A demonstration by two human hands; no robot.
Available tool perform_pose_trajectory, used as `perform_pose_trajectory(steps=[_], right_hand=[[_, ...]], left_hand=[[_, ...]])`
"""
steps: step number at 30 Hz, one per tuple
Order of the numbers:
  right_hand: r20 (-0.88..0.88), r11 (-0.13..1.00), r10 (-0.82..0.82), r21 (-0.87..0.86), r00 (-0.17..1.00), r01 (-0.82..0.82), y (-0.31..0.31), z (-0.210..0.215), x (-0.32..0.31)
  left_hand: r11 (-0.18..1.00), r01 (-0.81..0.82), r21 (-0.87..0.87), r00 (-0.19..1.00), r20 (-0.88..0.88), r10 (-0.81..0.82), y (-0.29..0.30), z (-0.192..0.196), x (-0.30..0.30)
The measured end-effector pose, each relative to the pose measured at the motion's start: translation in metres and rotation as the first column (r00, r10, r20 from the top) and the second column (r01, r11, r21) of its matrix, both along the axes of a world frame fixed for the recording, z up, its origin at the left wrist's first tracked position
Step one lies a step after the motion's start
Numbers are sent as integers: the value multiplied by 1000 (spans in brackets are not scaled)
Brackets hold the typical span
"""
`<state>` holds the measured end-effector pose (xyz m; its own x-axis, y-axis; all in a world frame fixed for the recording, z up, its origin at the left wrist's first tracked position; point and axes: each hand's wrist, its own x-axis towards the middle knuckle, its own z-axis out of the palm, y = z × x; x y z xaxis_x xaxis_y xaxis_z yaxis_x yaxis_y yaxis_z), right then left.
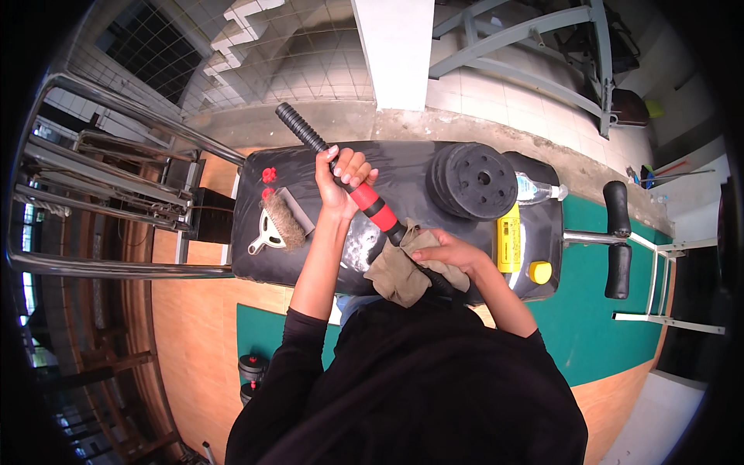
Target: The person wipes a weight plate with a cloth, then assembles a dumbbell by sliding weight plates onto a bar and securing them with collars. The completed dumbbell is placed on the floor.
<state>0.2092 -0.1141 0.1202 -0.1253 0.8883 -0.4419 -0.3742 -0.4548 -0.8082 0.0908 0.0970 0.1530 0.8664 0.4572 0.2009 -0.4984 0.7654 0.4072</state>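
Hands hold 1 long dumbbell bar (364, 194) over the black bench (256, 263). The left hand (341, 182) is wrapped tight around the red part of the bar, above the middle of the bench. The right hand (446, 256) is closed on a tan cloth (399, 271), and the cloth is pressed around the lower end of the bar, near the front edge of the bench. The bar looks hard and stiff, so it will not bend. It is likely a bit heavy for its size. Its black end (298, 125) has ridges and sticks out past the back edge of the bench. The red part looks like the best place to hold, as bare metal could slip. The cloth is soft and floppy. A brush (280, 221) lies on the left part of the bench, and 1 stack of round black weight plates (474, 180) sits on the right part.
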Motion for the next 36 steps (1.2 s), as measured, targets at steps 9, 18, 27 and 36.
perform_pose_trajectory(steps=[9,18,27,36], right_hand=[[402,971,-154,229,903,64,0,2,-8],[856,941,-301,339,421,-16,7,-2,-23],[378,942,-82,333,922,-52,-4,-4,-1],[294,691,-694,531,657,491,23,-29,-27]], left_hand=[[852,-515,95,678,-562,473,-12,6,3],[705,-568,424,545,-448,709,-25,9,0],[931,-355,85,932,106,346,32,52,-55],[553,-792,258,483,-286,827,17,77,-74]])
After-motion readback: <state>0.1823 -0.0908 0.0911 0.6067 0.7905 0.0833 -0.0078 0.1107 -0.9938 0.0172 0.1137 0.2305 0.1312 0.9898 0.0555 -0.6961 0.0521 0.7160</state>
